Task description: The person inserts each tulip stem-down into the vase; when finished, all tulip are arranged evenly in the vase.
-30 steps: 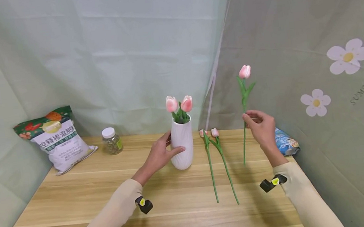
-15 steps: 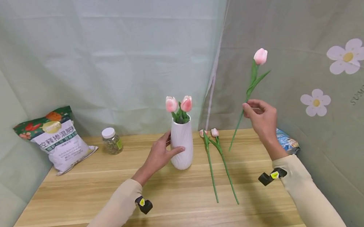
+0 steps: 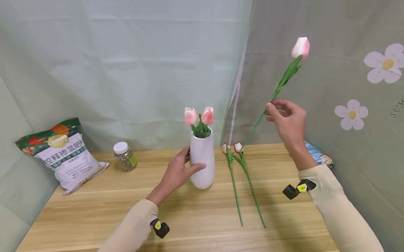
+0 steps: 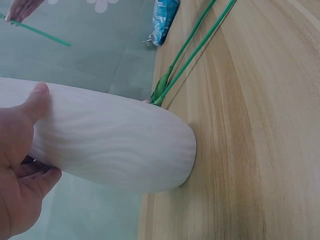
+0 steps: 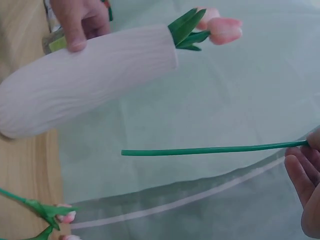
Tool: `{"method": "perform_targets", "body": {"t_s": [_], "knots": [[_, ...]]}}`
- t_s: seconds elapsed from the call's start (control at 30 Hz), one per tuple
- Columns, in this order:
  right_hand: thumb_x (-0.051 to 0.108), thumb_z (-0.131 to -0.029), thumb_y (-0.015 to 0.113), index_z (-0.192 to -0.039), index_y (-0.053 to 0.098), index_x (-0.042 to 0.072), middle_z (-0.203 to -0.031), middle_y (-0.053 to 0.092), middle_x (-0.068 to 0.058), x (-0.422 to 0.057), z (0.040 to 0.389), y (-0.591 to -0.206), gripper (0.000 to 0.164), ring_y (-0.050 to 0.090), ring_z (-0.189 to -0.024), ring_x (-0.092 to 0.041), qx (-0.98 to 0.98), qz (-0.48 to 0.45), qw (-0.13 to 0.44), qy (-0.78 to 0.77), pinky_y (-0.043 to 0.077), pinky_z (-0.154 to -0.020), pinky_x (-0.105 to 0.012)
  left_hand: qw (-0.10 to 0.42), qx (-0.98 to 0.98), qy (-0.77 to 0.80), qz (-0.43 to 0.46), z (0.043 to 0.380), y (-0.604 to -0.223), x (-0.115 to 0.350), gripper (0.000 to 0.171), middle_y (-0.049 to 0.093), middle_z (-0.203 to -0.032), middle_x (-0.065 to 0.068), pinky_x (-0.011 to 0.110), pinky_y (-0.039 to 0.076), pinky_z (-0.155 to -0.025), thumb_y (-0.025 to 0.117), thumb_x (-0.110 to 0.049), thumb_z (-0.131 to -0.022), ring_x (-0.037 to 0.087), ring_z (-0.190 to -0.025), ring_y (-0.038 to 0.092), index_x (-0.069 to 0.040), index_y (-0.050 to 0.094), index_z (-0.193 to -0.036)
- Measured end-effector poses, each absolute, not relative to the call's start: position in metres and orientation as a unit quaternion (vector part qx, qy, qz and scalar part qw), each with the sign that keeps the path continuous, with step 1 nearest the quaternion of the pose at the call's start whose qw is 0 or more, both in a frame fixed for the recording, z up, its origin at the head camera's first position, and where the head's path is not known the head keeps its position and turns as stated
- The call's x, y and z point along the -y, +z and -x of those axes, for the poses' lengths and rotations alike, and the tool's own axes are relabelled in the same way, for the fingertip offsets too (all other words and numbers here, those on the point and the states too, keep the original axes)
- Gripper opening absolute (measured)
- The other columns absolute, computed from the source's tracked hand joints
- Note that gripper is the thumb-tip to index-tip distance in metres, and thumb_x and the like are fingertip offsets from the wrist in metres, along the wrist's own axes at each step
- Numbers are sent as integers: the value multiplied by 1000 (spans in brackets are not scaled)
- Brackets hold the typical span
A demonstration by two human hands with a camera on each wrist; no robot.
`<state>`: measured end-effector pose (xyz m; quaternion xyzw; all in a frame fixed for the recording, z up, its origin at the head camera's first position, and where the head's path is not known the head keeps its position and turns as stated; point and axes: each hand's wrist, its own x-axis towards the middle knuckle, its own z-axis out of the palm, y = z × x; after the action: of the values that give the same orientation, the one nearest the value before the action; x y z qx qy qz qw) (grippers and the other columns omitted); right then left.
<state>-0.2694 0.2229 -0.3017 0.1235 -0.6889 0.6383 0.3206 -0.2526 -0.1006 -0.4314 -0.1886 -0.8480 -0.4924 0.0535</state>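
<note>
A white ribbed vase (image 3: 202, 162) stands upright on the wooden table, with two pink tulips (image 3: 199, 116) in its mouth. My left hand (image 3: 177, 169) grips the vase from its left side, thumb across the front; the left wrist view shows the fingers reaching round behind. Up to the right, my right hand (image 3: 289, 121) pinches the stem of another pink tulip (image 3: 286, 75) in the air. That flower tilts with its bloom up to the right and its stem's bare end pointing down-left, apart from the vase in the right wrist view (image 5: 215, 150).
Two more tulips (image 3: 251, 190) lie on the table (image 3: 191, 240) right of the vase. A fertilizer bag (image 3: 68, 159) and a white-lidded jar (image 3: 124, 157) stand at the left. Partly behind my right wrist lies a blue packet (image 3: 319, 155). Fabric curtains (image 3: 138, 67) enclose the table.
My right hand has risen with its tulip, which has turned from nearly upright to a slant, bloom to the right and stem end to the left. The left hand and vase stay put.
</note>
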Motion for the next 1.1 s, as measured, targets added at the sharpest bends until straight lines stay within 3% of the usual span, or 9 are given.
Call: {"method": "perform_targets", "body": {"t_s": [1.1], "knots": [[2,-88,79,-96,73,-10,-87,75,-14,-199,270,-255,16,75,-74,-21,561,-176,353,728,65,-68,-30,60,848,-490,191,253,-433,100,82,54,-147,20,45,49,-111,82,-34,-88,33,-135,55,1,42,-150]]}}
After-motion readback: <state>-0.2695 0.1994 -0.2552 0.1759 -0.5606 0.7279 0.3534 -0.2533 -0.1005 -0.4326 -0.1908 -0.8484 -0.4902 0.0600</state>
